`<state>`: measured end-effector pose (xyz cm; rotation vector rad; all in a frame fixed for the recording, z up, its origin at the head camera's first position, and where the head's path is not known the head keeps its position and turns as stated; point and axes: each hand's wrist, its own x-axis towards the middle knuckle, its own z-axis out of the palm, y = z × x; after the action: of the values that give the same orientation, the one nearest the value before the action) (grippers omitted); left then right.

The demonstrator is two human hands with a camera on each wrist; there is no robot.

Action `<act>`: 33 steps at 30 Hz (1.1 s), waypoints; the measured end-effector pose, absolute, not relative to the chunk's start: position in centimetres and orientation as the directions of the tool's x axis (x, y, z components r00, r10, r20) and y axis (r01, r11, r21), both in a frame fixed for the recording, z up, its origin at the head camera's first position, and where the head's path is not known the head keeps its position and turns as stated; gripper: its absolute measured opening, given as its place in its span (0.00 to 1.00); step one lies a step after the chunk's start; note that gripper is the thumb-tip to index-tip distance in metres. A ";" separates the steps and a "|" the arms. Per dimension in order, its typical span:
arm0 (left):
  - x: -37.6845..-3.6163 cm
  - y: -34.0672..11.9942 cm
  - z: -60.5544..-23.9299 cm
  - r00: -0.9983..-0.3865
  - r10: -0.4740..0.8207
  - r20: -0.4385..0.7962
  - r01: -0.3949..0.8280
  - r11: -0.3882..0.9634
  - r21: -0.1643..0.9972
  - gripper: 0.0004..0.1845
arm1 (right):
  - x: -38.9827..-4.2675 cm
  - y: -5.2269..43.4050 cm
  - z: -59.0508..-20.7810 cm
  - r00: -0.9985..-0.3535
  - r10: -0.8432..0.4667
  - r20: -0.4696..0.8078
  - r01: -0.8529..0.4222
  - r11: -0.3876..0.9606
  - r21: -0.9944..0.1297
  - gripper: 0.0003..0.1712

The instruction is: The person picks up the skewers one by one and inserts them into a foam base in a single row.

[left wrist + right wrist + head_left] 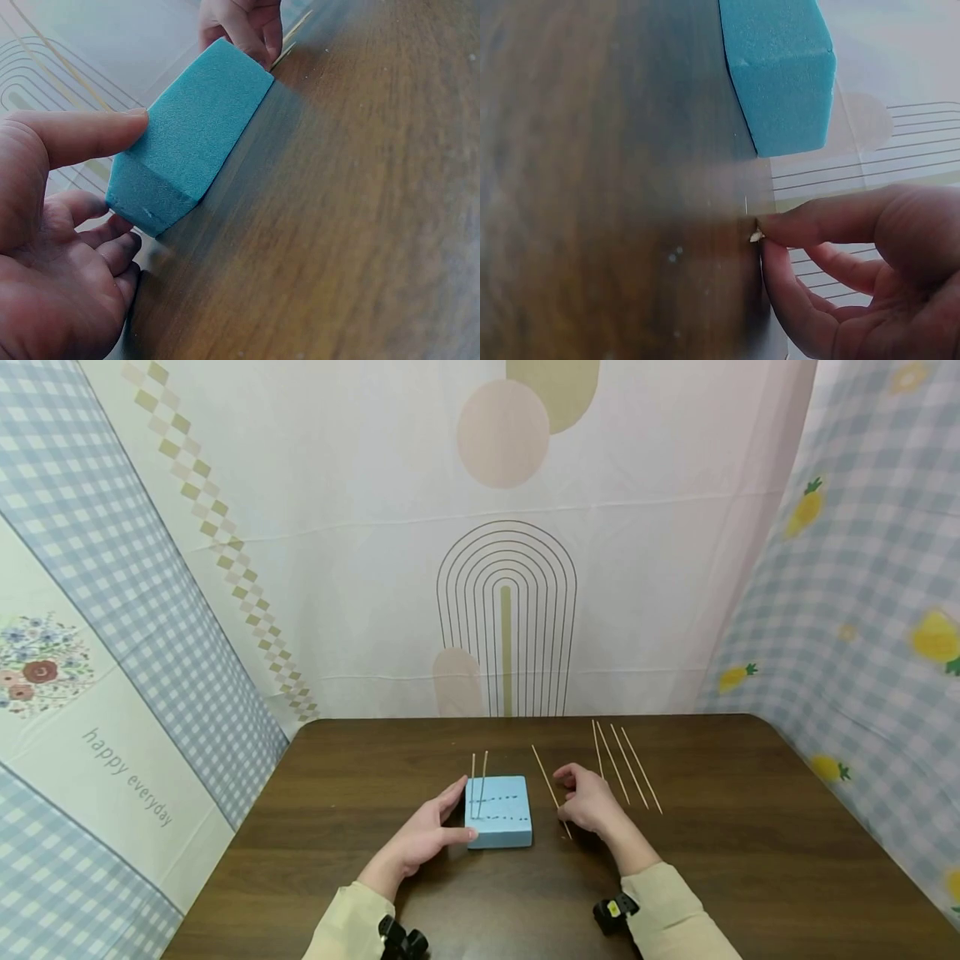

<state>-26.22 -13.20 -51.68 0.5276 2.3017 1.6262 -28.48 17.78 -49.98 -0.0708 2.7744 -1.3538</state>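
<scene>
Wide left grip [424, 837] holds a square foam block [504, 808]; right grip [591, 803] pinches a slender stick [546, 777].

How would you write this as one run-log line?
left hand: holds blue block; right hand: pinches one stick; two sticks: standing in block

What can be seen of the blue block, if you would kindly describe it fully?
The blue block is a thick, squarish slab, foam-like in look, lying flat on the brown table. Two rows of small dark marks cross its top; two thin sticks stand there toward the left. The left grip holds its left side.
</scene>
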 end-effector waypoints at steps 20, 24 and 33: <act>-26.2 -13.1 -51.7 -0.899 0.438 -0.015 0.133 0.307 0.942 0.50 | -28.3 18.3 -49.8 -0.995 -0.084 -0.048 -0.006 0.554 -0.832 0.38; -26.1 -13.1 -51.7 -0.899 0.438 -0.017 0.132 0.307 0.943 0.50 | -28.3 18.5 -49.6 -0.991 -0.107 -0.074 0.010 0.503 -0.864 0.41; -26.1 -13.1 -51.7 -0.899 0.438 -0.012 0.134 0.300 0.944 0.50 | -28.5 18.4 -48.7 -0.983 -0.150 -0.108 0.057 0.311 -0.949 0.40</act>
<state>-26.13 -13.07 -51.69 0.5212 2.3028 1.6323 -28.46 18.42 -48.65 -0.0857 2.3959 -1.7452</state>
